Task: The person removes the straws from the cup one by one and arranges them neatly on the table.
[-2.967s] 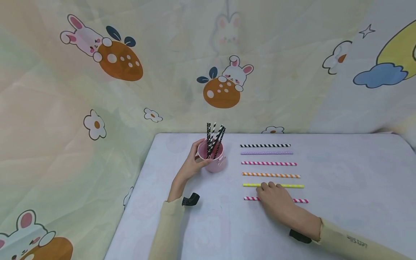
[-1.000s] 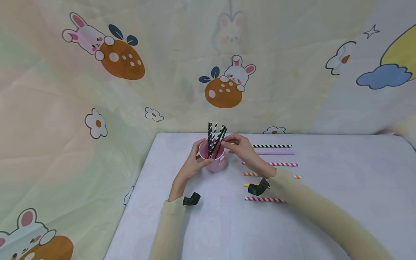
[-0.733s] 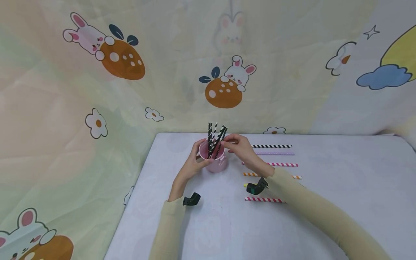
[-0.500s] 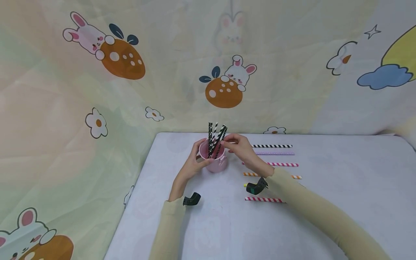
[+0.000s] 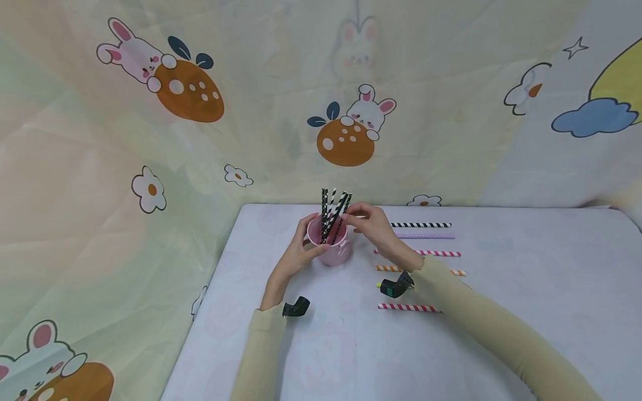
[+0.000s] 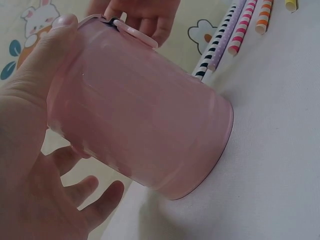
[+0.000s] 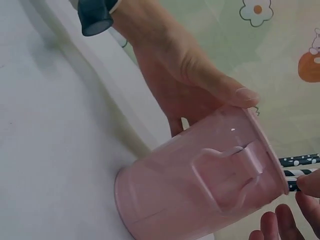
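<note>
pink cup (image 5: 335,257): glossy, slightly see-through, loop-shaped detail on its right side; stands on the worktop (image 5: 331,356), toward its far edge.
black-and-white straws (image 5: 324,209): inside the cup, tops well above its rim; some dotted, some striped; a few lean right.
left hand (image 5: 297,253): grips the cup from its left, thumb at the rim.
right hand (image 5: 370,225): at the cup's right rim, thumb and finger pinching a dark dotted straw.
row right of the cup, far to near: black-striped straw (image 5: 421,225), lilac straw (image 5: 426,236), pink-striped straw (image 5: 443,254), orange-striped straw (image 5: 388,268), yellow straw (image 5: 379,285) mostly hidden by the right arm, red-striped straw (image 5: 407,307).
surface: white, smooth, running nearer than the cup and to both sides.
backdrop (image 5: 271,111): behind the cup, pale creased fabric; rabbits, orange fruit, daisies, blue cloud.
</note>
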